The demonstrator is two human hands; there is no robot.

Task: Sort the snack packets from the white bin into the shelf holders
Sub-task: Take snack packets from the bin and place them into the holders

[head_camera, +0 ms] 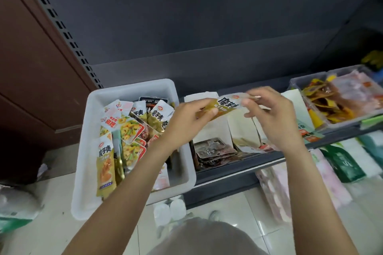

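The fingers of the left hand pinch the gold end of one snack packet. The fingers of the right hand pinch its white end. Both hands are closed on the same packet, which sits in the air in the middle of the frame, above the white paper holders on the shelf.

To do this step well, I think one hand should let go first. Then the other can drop the packet, gold end down, into the holder for its kind. It should go with packets that look the same, so check the picture on the front.

Just below, the lower holder has dark brown packets in it. The white bin sits at the left of the shelf, and it has many packets inside, so lots of sorting is left. A gray tray of orange and pink packets is at the upper right.
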